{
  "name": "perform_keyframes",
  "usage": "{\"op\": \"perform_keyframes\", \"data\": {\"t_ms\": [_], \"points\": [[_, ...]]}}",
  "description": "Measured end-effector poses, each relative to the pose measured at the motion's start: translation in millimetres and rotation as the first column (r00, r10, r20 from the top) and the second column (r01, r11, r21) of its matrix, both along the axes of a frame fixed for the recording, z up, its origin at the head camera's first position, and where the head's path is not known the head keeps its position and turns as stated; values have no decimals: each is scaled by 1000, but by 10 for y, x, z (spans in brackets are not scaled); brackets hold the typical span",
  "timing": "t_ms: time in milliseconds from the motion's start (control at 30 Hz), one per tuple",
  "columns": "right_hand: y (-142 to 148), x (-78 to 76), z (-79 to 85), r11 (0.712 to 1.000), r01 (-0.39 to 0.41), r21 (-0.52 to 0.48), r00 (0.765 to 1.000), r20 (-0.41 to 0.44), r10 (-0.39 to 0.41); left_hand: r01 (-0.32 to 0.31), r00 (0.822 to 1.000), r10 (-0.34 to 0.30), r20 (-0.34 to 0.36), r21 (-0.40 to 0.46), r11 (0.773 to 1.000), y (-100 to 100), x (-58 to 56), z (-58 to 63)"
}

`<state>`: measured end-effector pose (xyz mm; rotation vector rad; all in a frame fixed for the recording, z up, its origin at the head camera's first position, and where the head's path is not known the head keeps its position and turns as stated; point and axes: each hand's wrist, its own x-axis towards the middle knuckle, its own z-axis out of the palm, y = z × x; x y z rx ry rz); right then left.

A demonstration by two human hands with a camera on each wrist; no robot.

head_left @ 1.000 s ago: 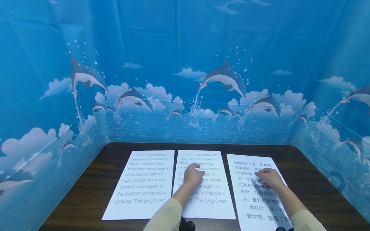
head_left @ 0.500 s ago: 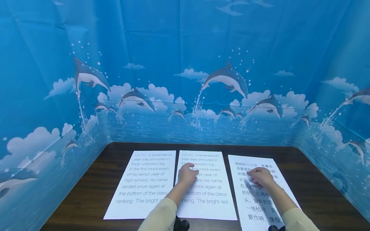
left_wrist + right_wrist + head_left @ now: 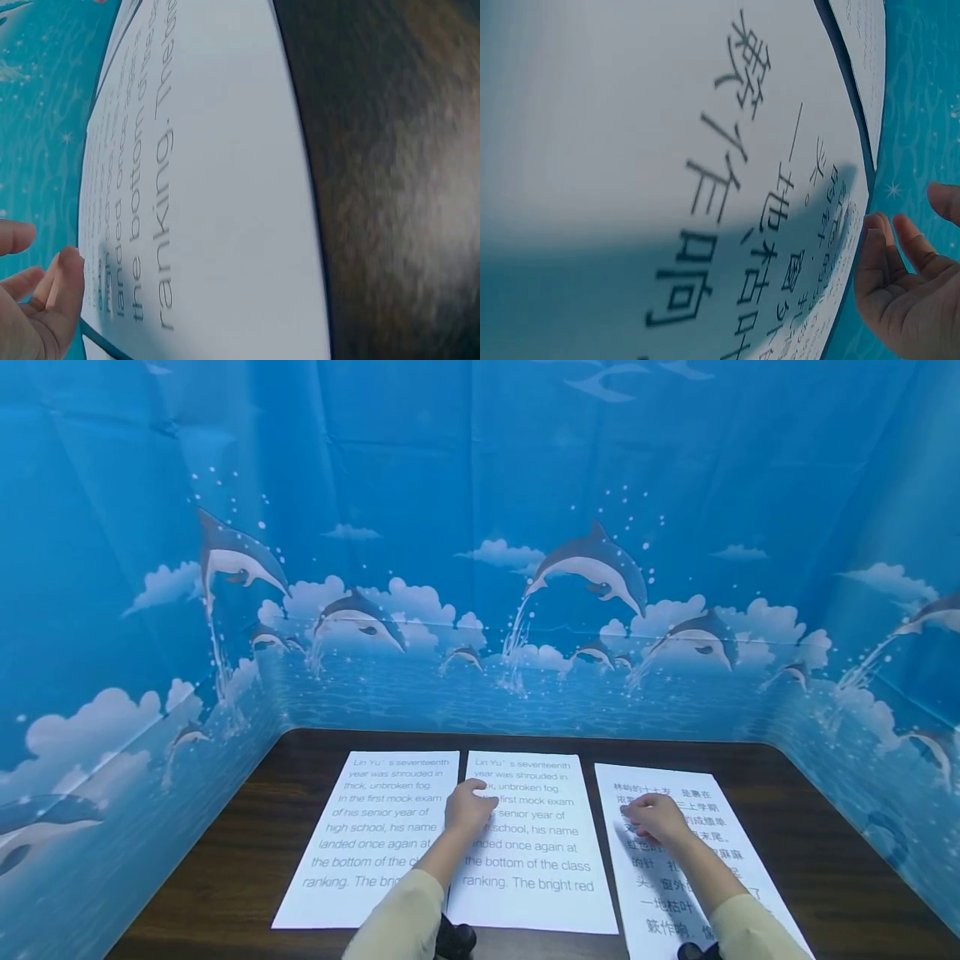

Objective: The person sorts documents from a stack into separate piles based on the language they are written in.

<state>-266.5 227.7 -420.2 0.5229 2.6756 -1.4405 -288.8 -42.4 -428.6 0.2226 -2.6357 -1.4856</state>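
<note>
Three white printed sheets of paper lie side by side. The left sheet [image 3: 360,906] and the middle sheet [image 3: 532,910] carry large English text; the right sheet [image 3: 716,822] carries Chinese characters. My left hand [image 3: 467,810] hovers over the gap between the left and middle sheets, thumb apart from the loosely bent fingers, holding nothing. Over the upper left of the Chinese sheet is my right hand [image 3: 658,818], also holding nothing and casting a shadow on the page. Both wrist views show the left hand [image 3: 49,300] and right hand [image 3: 907,292] with relaxed fingers raised off the paper.
The sheets lie on a dark wooden table [image 3: 217,852]. A blue curtain [image 3: 420,485] printed with dolphins, clouds and sea encloses the back and sides. Pale sleeves [image 3: 401,914] cover the forearms, and a black wrist device [image 3: 455,937] sits under the left one.
Both hands have drifted left over the sheets, the left from the middle sheet to its left edge, the right toward the Chinese sheet's left side. The sheets lie as before; the view shifts slightly.
</note>
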Motion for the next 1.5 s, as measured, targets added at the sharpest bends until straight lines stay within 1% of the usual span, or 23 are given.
{"op": "perform_keyframes", "data": {"t_ms": [200,367,467,633,867,1100,1300,1433,1500], "points": [[-77,19,-19,1000,-26,-14,999,-19,26,-24,1000,24,-3,-25,999,-93,12,6],[-162,-5,-31,999,-27,-36,1000,-8,27,-41,999,40,-7,-67,997,-185,6,1],[-205,-23,-37,999,-25,-34,1000,5,26,-51,999,52,2,-79,996,-230,-9,-13],[-249,-36,-54,999,-34,-25,999,18,34,-74,996,77,33,-74,994,-260,-13,-12],[-318,-46,-46,998,-34,-45,999,15,35,-82,993,85,82,-33,996,-299,-22,22],[-379,-63,-72,996,-33,-79,999,16,34,-97,987,95,129,12,995,-319,11,26],[-419,-50,-70,995,-23,-94,999,24,25,-129,984,122,132,46,991,-338,26,8],[-436,-35,-62,993,-1,-118,999,41,6,-149,983,139,117,82,985,-344,37,-16],[-444,-34,-63,991,11,-135,999,48,-5,-149,984,138,109,97,984,-349,40,-31]]}}
